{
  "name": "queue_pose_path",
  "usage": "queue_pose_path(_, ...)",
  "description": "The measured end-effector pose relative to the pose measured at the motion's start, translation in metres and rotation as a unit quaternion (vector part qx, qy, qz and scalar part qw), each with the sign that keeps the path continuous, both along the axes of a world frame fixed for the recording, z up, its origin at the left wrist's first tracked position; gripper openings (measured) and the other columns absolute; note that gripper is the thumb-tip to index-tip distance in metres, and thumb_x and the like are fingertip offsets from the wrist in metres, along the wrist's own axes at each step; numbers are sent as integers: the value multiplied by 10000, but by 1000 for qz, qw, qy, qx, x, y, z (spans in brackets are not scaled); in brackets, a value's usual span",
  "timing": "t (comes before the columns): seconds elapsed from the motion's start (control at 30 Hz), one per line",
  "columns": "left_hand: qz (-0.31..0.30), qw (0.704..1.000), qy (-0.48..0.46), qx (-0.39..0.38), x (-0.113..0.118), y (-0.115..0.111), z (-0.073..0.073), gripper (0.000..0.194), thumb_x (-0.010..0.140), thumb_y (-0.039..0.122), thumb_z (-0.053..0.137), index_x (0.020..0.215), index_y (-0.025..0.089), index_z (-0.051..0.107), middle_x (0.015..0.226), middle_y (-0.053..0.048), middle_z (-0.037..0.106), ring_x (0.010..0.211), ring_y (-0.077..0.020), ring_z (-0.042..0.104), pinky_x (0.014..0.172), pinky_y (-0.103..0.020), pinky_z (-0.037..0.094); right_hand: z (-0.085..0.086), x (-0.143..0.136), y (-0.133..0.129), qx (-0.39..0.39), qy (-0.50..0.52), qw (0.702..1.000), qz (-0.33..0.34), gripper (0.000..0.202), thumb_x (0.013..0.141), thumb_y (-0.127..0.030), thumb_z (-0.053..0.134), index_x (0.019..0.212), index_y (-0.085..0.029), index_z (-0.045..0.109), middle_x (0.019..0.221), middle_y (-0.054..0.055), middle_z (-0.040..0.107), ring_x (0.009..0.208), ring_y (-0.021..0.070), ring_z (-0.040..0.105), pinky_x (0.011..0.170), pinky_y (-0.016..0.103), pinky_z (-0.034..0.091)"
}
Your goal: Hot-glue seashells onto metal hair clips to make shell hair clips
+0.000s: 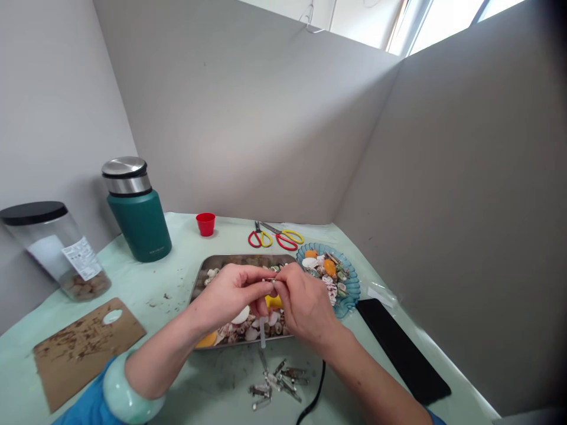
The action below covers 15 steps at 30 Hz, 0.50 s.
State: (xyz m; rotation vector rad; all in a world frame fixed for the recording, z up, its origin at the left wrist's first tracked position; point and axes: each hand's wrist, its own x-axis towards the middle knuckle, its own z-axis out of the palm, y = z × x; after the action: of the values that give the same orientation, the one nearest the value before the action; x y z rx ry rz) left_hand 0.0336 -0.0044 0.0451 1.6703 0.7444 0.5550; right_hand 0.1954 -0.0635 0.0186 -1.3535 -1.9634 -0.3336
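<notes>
My left hand [237, 293] and my right hand [305, 301] meet above a metal tray [195, 293] of seashells. Their thumbs and forefingers are pinched together around a tiny thin piece [271, 280], too small to name. Between the hands shows a yellow tool [273, 302], mostly hidden, with a translucent stick [263, 333] below it; it looks like a glue gun. Which hand supports it, if either, I cannot tell. Several small metal clips [277, 381] lie in a loose pile on the table just this side of the tray.
A blue scalloped plate [352, 286] of shells stands right of the tray, near a black flat strip [403, 348]. Behind are two scissors [287, 239] and a red cup [206, 224]. Leftward stand a green flask [139, 224], a clear jar [57, 254] and stained cardboard [88, 342]. A black cord [316, 395] runs in front.
</notes>
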Motion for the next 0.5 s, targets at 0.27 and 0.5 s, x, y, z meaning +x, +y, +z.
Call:
queue_pose_path(0.27,72,967,96,226,0,-1,-2,282,831,327,491,975,208,703,705,-7,704,603,-143,629,587,-235,488,-5,-3,-2,-99,53,993,-23,168,924,-306,415,948,-170,512,850,58,604,664,157,561,580,258,386)
queue_pose_path(0.5,78,983,57,155,7,-10,0,300,868,391,434,953,206,655,783,-7,713,730,-169,676,668,-249,534,-3,-5,-3,-132,178,975,26,206,878,-246,494,1076,-189,485,942,55,638,763,164,611,651,264,456)
